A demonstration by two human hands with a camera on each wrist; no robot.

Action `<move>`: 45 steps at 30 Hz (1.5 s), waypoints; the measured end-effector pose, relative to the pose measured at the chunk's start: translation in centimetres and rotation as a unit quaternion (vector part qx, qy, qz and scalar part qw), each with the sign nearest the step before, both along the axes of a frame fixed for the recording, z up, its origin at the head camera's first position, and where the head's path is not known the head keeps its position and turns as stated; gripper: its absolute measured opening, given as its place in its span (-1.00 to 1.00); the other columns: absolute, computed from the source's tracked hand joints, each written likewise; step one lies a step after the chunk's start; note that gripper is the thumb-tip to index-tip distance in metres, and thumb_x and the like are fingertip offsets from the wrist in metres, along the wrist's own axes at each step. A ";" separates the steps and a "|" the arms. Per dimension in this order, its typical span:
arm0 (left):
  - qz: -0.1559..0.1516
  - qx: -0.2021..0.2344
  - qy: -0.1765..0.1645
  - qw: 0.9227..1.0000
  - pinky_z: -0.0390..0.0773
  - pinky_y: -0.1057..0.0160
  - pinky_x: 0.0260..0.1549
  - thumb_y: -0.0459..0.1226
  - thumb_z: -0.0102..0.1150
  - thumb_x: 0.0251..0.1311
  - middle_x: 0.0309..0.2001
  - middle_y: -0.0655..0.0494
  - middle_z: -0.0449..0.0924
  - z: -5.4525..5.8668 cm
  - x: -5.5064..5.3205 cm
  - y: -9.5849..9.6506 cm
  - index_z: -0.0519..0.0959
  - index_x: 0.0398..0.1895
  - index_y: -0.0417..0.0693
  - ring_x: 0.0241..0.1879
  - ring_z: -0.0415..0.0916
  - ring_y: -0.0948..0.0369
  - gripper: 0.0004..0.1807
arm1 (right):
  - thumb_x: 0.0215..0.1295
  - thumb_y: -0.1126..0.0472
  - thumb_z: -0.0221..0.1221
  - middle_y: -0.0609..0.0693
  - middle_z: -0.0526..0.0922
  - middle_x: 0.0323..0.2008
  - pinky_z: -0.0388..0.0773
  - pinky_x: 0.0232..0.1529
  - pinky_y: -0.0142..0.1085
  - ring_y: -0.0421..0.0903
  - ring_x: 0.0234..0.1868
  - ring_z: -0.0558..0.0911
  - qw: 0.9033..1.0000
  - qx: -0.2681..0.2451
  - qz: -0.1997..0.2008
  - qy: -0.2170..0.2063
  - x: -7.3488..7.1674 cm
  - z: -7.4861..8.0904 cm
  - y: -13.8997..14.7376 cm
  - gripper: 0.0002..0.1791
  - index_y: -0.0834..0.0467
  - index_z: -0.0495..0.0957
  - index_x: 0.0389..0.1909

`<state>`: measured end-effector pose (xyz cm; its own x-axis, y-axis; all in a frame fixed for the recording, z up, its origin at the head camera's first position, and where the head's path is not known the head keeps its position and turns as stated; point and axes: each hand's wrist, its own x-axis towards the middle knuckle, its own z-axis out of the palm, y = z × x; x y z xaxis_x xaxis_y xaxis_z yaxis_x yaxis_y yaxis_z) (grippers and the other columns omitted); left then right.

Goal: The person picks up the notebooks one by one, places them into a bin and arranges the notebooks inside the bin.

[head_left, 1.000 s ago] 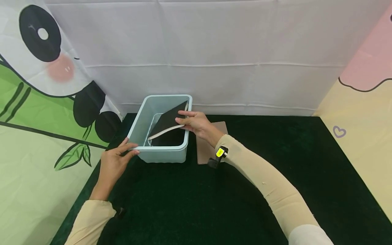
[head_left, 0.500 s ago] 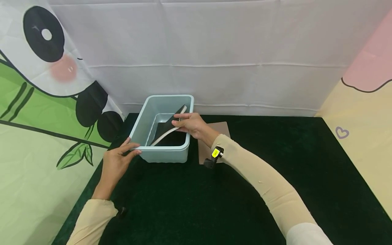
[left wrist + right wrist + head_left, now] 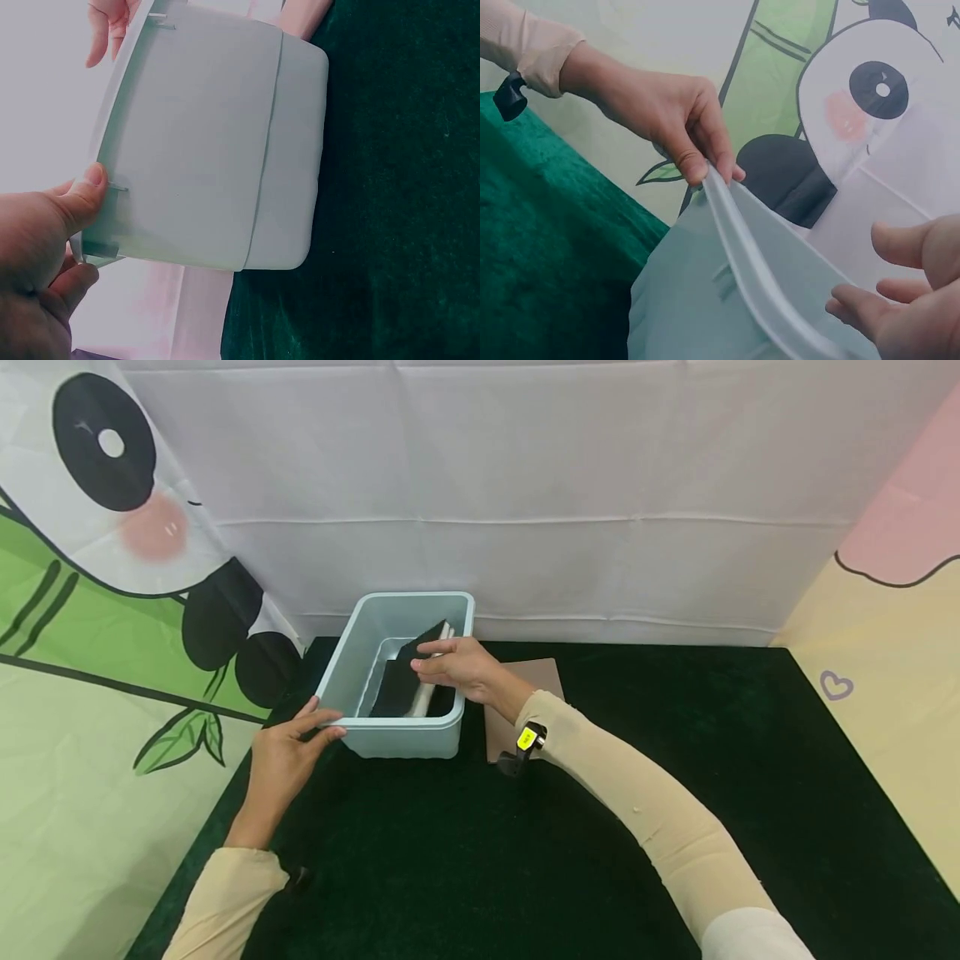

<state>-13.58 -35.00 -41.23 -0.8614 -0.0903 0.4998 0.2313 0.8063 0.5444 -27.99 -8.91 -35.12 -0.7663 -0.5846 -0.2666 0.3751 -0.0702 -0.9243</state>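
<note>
My left hand [image 3: 288, 760] pinches the near left corner of a pale blue plastic bin [image 3: 397, 739]; in the left wrist view, thumb and fingers grip its rim. Inside the bin a black, book-like thing [image 3: 393, 689] with white edges leans toward the right wall. Over it, across the bin's right rim, reaches my right hand [image 3: 461, 670], its fingers extended and partly covering the white edge. In the right wrist view that hand [image 3: 907, 292] has thumb and fingers apart, with nothing seen between them; the bin's inside is hidden there behind its wall.
A flat beige notebook-like thing [image 3: 498, 735] lies right beside the bin, partly under my right forearm. Dark green cloth [image 3: 450, 860] covers the table. A white cloth backdrop [image 3: 600, 568] hangs directly behind, with printed cloths at both sides.
The black thing's white edge, held bowed by my right hand earlier, has come down into the bin and straightened. The right fingers have shifted slightly left and loosened. The left hand stays.
</note>
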 end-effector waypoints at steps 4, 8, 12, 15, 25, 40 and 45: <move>0.001 0.002 -0.001 1.000 0.08 0.32 -0.74 -0.32 0.48 0.14 0.22 -0.25 0.55 0.1 0.0 0.0 0.79 -0.09 -0.09 0.11 0.59 -0.31 -0.75 | 0.41 0.41 0.22 0.22 0.59 0.24 0.48 0.28 -0.16 0.10 0.29 0.60 1.000 -0.016 -0.013 0.006 -0.1 0.5 0.8 -0.51 0.30 0.47 0.34; 0.002 0.002 0.000 1.000 0.05 0.32 -0.76 -0.33 0.48 0.14 0.22 -0.25 0.56 0.2 0.0 0.0 0.79 -0.08 -0.10 0.09 0.59 -0.32 -0.75 | 0.47 0.36 0.19 0.22 0.63 0.21 0.57 0.18 -0.20 0.08 0.21 0.66 0.999 -0.032 -0.005 0.026 -0.2 1.0 2.5 -0.56 0.29 0.48 0.33; 0.001 0.001 0.000 1.000 0.05 0.33 -0.75 -0.33 0.48 0.14 0.22 -0.25 0.56 0.2 0.0 0.1 0.78 -0.08 -0.10 0.09 0.59 -0.32 -0.74 | 0.52 0.28 0.16 0.23 0.64 0.21 0.59 0.14 -0.16 0.07 0.14 0.71 0.998 -0.040 0.005 0.051 -0.2 1.3 5.0 -0.57 0.26 0.48 0.34; 0.003 0.002 -0.002 1.000 0.05 0.33 -0.75 -0.32 0.48 0.14 0.22 -0.24 0.56 0.1 0.1 0.1 0.78 -0.07 -0.10 0.10 0.59 -0.32 -0.74 | 0.54 0.25 0.13 0.27 0.61 0.24 0.56 0.18 -0.10 0.07 0.14 0.71 0.997 -0.038 0.008 0.071 -0.2 1.3 7.2 -0.57 0.26 0.47 0.35; 0.005 0.003 -0.004 1.000 0.16 0.39 -0.71 -0.31 0.48 0.15 0.22 -0.23 0.57 0.1 0.2 0.2 0.79 -0.07 -0.08 0.16 0.55 -0.31 -0.74 | 0.57 0.19 0.10 0.31 0.58 0.26 0.56 0.18 -0.12 0.12 0.22 0.65 0.990 0.002 -0.003 0.143 0.2 -0.2 13.6 -0.52 0.30 0.41 0.40; 0.010 0.002 -0.001 1.000 0.07 0.29 -0.73 -0.32 0.48 0.15 0.19 -0.25 0.58 0.0 0.1 0.0 0.78 -0.08 -0.11 0.17 0.56 -0.26 -0.75 | 0.59 -0.03 0.07 0.20 0.34 0.49 0.46 0.28 -0.08 0.18 0.46 0.40 0.966 0.101 -0.029 0.235 1.2 -4.8 18.3 -0.35 0.23 0.26 0.52; 0.009 -0.002 0.002 1.000 0.09 0.32 -0.74 -0.32 0.48 0.14 0.18 -0.26 0.59 0.0 0.0 0.0 0.78 -0.08 -0.11 0.16 0.57 -0.25 -0.74 | 0.56 -0.14 0.07 0.18 0.38 0.47 0.43 0.30 0.06 0.16 0.41 0.47 0.927 0.216 -0.037 0.304 1.9 -6.9 19.2 -0.31 0.11 0.26 0.54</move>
<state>-13.56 -34.96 -41.27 -0.8575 -0.1027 0.5041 0.2199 0.8127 0.5397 -26.13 10.28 -41.98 -0.8858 -0.4631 0.0304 -0.2150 0.3515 -0.9111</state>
